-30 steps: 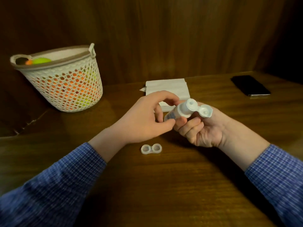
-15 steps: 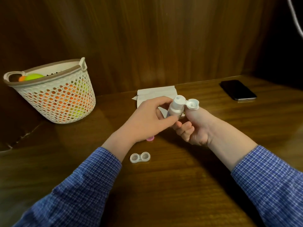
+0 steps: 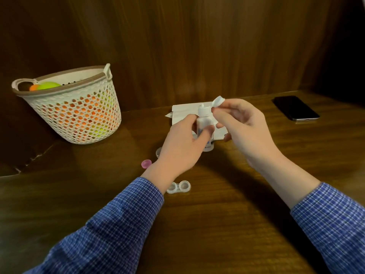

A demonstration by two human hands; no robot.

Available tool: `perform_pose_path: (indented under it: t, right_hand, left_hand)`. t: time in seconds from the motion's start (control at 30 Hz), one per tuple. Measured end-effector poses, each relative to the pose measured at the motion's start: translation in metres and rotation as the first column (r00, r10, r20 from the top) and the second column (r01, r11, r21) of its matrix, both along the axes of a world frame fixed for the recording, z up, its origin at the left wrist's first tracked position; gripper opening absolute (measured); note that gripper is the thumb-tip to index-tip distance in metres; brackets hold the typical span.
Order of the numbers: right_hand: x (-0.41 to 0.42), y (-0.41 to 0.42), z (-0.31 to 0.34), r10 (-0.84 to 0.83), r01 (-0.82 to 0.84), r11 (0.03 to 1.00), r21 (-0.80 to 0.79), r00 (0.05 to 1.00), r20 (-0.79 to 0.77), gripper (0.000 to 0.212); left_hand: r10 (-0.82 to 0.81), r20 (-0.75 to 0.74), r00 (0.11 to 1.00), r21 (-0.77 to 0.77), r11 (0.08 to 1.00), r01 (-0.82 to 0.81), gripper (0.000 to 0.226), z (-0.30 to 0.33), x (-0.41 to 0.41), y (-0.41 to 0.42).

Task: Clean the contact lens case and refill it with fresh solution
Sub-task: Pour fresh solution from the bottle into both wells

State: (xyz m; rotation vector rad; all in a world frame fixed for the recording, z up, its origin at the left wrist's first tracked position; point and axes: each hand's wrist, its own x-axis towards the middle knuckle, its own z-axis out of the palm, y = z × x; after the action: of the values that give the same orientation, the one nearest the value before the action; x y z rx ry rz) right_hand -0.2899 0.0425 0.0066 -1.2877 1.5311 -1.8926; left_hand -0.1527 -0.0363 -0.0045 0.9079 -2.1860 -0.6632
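Nearest the camera, two sleeves of blue checked fabric [image 3: 110,232] reach forward over the dark brown wooden table [image 3: 217,224]. The clear plastic two-well contact lens case [image 3: 178,187] lies open on the table, partly hidden by the left wrist. Farther out, a small round pink cap [image 3: 146,163] rests on the wood to the left of the left hand [image 3: 180,149]; a second, clear cap [image 3: 158,152] shows at that hand's edge. The left hand grips the small white solution bottle [image 3: 203,120], held upright, fingers curled round its body. The right hand [image 3: 244,127] pinches the bottle's white flip lid [image 3: 218,101], which is swung open. Behind the bottle lies a folded white paper tissue [image 3: 183,113]. Far left stands a white perforated plastic basket [image 3: 79,113] holding orange and green items; far right lies a black smartphone [image 3: 295,108].
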Motion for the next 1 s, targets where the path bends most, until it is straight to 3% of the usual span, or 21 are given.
perform_pose_path:
  t: [0.23,0.37,1.0]
  right_hand:
    - [0.002,0.001,-0.004,0.023,-0.022,1.000,0.010,0.962,-0.271,0.055]
    - [-0.002,0.002,-0.005,0.058,-0.060,0.998,0.007,0.918,-0.392,0.044]
    - [-0.015,0.001,-0.006,0.094,-0.057,0.993,0.101,0.902,-0.422,0.036]
  left_hand:
    - [-0.008,0.068,0.998,-0.072,0.997,0.012,0.013,0.002,0.004,-0.003]
    - [-0.068,0.133,0.989,-0.097,0.992,0.081,0.012,0.003,0.006,0.003]
    - [-0.087,0.109,0.990,-0.047,0.995,0.093,0.015,-0.005,0.003,0.009]
